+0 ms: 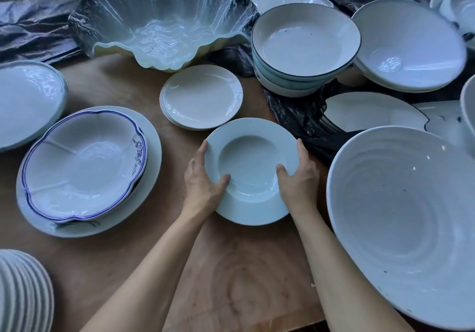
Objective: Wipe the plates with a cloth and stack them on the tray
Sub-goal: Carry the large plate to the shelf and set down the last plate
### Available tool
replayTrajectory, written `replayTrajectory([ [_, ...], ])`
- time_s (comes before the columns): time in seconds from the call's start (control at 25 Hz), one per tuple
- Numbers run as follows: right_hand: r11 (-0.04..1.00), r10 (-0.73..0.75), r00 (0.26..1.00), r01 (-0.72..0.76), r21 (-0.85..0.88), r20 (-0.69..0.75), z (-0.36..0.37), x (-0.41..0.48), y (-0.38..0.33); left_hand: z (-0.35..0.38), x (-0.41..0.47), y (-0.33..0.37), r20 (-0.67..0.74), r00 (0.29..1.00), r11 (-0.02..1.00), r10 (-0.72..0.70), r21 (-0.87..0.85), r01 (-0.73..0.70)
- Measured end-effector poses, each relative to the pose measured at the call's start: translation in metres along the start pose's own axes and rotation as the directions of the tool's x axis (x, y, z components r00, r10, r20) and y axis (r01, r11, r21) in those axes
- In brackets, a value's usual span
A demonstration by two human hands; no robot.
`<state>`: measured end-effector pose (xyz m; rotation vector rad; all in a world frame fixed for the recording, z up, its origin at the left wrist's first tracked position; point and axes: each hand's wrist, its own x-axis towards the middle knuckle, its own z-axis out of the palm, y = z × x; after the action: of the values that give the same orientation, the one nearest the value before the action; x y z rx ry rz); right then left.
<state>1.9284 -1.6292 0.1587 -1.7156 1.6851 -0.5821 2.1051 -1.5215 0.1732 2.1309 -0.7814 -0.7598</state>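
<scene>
A white deep plate with a wide rim [250, 162] is in the middle of the wooden table, held on both sides. My left hand [203, 180] grips its left rim, thumb over the inner edge. My right hand [299, 177] grips its right rim the same way. Just beyond it sits a small stack of flat white plates [201, 96]. I see no cloth in either hand, and no tray that I can make out.
A blue-edged scalloped bowl [82, 164] rests on a large plate at left. A big ribbed white bowl [408, 216] fills the right. Stacked blue-rimmed bowls [305, 46], a wavy glass bowl [164, 23] and more dishes crowd the back on black plastic. A plate stack [23, 293] stands at bottom left.
</scene>
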Motion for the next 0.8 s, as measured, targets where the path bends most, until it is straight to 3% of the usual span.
replayTrajectory([
  [0.16, 0.992, -0.092, 0.994, 0.087, -0.087, -0.057, -0.004, -0.009, -0.008, -0.006, -0.011, 0.001, 0.012, 1.0, 0.996, 0.028, 0.082, -0.029],
  [0.4, 0.982, -0.187, 0.982, 0.188, 0.008, -0.004, -0.025, -0.042, -0.024, -0.018, -0.044, 0.018, -0.046, 0.989, 0.976, 0.144, 0.17, -0.134],
  [0.68, 0.971, -0.207, 0.978, 0.209, 0.114, -0.025, -0.063, -0.079, -0.044, -0.034, -0.091, 0.059, 0.026, 0.962, 0.955, 0.273, 0.109, -0.274],
  [0.8, 0.967, -0.203, 0.977, 0.21, 0.146, -0.06, -0.089, -0.094, -0.048, -0.037, -0.11, 0.077, 0.127, 0.942, 0.944, 0.312, 0.07, -0.322],
])
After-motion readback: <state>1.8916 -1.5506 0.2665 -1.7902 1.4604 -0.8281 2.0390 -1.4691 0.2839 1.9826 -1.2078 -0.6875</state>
